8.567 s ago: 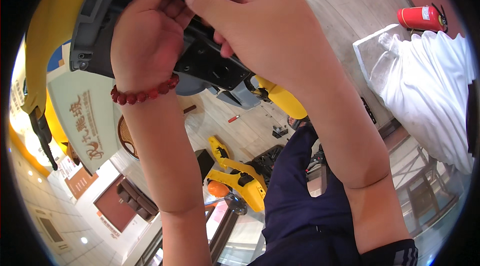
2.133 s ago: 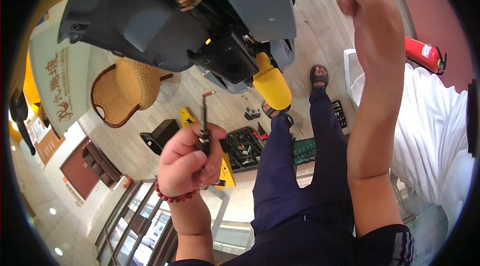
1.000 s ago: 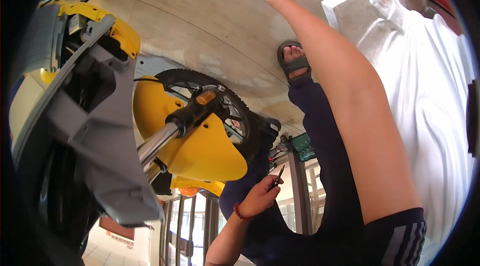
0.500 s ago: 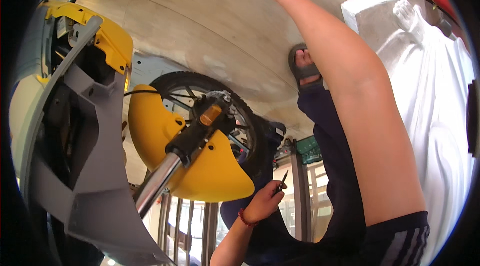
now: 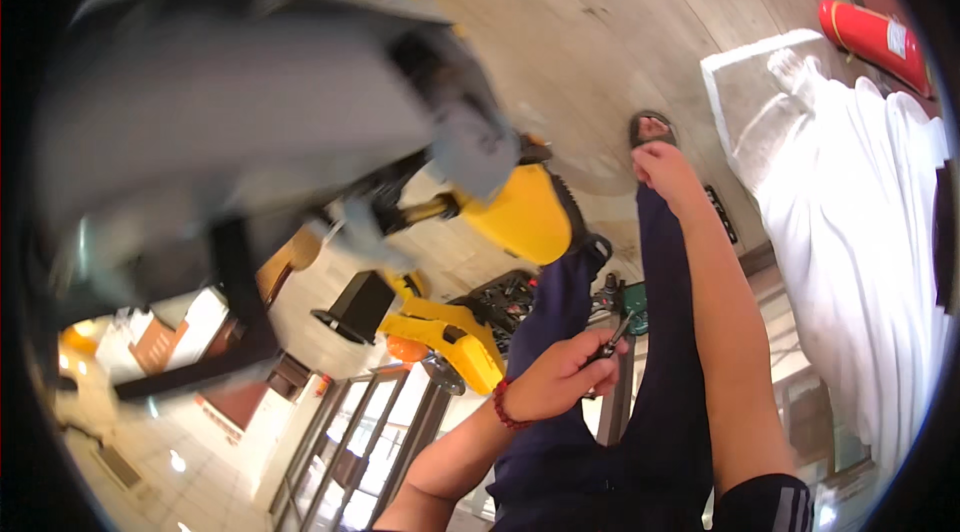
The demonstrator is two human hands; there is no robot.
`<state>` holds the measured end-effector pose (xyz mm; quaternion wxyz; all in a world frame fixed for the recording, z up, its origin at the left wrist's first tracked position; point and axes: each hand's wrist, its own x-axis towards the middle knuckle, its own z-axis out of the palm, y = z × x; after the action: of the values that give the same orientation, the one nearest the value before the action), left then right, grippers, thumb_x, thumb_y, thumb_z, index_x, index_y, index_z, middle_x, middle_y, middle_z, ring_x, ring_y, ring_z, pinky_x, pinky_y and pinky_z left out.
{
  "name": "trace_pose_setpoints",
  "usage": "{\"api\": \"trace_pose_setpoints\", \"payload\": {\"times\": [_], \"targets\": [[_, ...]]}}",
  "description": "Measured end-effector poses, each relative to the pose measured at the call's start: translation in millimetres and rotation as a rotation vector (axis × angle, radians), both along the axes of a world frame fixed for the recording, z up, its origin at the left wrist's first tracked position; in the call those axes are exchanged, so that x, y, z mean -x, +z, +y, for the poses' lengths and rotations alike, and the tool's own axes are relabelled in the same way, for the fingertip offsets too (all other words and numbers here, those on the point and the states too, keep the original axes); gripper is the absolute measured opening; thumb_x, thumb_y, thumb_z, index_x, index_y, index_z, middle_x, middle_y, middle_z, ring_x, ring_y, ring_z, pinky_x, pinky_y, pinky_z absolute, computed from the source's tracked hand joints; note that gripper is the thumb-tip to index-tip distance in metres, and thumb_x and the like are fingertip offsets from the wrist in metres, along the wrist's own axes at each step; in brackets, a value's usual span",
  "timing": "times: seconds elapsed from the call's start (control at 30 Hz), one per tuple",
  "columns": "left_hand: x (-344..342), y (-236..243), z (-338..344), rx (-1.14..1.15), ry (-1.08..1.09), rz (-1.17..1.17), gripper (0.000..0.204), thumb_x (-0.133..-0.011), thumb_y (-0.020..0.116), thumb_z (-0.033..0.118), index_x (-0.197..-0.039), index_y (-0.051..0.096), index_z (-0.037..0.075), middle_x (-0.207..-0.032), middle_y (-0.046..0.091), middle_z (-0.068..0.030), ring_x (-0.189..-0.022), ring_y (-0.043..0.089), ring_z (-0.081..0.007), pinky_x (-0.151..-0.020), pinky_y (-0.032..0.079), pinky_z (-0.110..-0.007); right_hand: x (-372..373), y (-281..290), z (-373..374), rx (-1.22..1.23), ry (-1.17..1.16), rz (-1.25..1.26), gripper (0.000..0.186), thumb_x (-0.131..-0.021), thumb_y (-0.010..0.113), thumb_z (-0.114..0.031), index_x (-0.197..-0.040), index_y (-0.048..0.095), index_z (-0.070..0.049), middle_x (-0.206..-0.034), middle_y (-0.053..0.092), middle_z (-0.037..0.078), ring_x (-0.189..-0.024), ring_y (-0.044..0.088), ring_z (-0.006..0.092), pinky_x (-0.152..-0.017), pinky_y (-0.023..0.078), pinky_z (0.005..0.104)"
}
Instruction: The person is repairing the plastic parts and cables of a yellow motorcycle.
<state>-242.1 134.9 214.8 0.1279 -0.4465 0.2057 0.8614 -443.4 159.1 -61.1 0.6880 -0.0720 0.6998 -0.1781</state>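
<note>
My left hand (image 5: 568, 374), with a red bead bracelet at the wrist, is closed around a slim dark screwdriver-like tool (image 5: 620, 330) that points up and away. Farther ahead, my right hand (image 5: 664, 172) hangs above my right leg, just below the sandalled foot (image 5: 652, 128). Its fingers are curled together; whatever they may hold is too small to make out. To the left looms a scooter's grey body panel (image 5: 250, 102), smeared by motion. Its yellow front fender (image 5: 520, 217) lies beyond my left knee, mostly covering the wheel.
A white draped statue (image 5: 850, 202) lies along the right, with a red fire extinguisher (image 5: 875, 40) past it. A black strip (image 5: 720, 214) rests beside my right forearm. Yellow scooter parts (image 5: 455, 340), a tool tray (image 5: 505, 297), a green case (image 5: 636, 308) and a black bin (image 5: 360, 306) are lower down.
My right hand has drawn back from small dark pieces on the floor toward my leg. My left hand has come up slightly with the tool. The view has swung, bringing the grey panel closer.
</note>
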Motion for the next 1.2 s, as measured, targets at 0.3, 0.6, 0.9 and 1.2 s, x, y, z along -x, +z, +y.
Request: {"api": "trace_pose_setpoints", "payload": {"times": [0.3,0.6,0.9,1.2], "targets": [[-46,158,-81,0.779,0.592,0.337,0.029,-0.097,0.049,0.021,-0.119,0.044,0.002,-0.110,0.064,-0.0222,-0.114,0.057,-0.0329,-0.112,0.024,-0.047,-70,357,-30,0.910,0.034,-0.732,0.028,-0.093,0.056,-0.019,-0.113,0.057,0.002,-0.101,0.063,0.009,-0.095,0.059,0.0161,-0.085,0.046,0.0295],[-85,191,-163,0.858,0.593,0.453,0.033,-0.103,0.036,0.024,-0.124,0.047,0.003,-0.112,0.063,-0.0150,-0.104,0.062,-0.0302,-0.095,0.047,-0.042,-138,445,-95,1.090,-0.195,-0.218,0.036,-0.082,0.071,-0.014,-0.113,0.059,0.001,-0.094,0.058,0.005,-0.086,0.056,0.0114,-0.076,0.046,0.0243],[-96,194,-244,0.706,0.505,0.451,0.032,-0.102,0.041,0.025,-0.122,0.054,0.004,-0.103,0.064,-0.0050,-0.097,0.061,-0.0177,-0.089,0.046,-0.033,-167,452,-172,1.412,-0.045,0.537,0.025,-0.079,0.065,-0.011,-0.094,0.054,0.004,-0.082,0.062,0.021,-0.076,0.063,0.0357,-0.068,0.051,0.0407],[-85,193,-267,0.862,0.681,0.155,0.028,-0.099,0.048,0.020,-0.114,0.054,-0.003,-0.087,0.061,-0.0076,-0.077,0.058,-0.0179,-0.073,0.049,-0.030,-187,452,-201,1.349,-0.157,0.519,0.017,-0.079,0.061,-0.006,-0.088,0.052,0.005,-0.075,0.061,0.021,-0.074,0.065,0.0333,-0.065,0.053,0.0380]]}}
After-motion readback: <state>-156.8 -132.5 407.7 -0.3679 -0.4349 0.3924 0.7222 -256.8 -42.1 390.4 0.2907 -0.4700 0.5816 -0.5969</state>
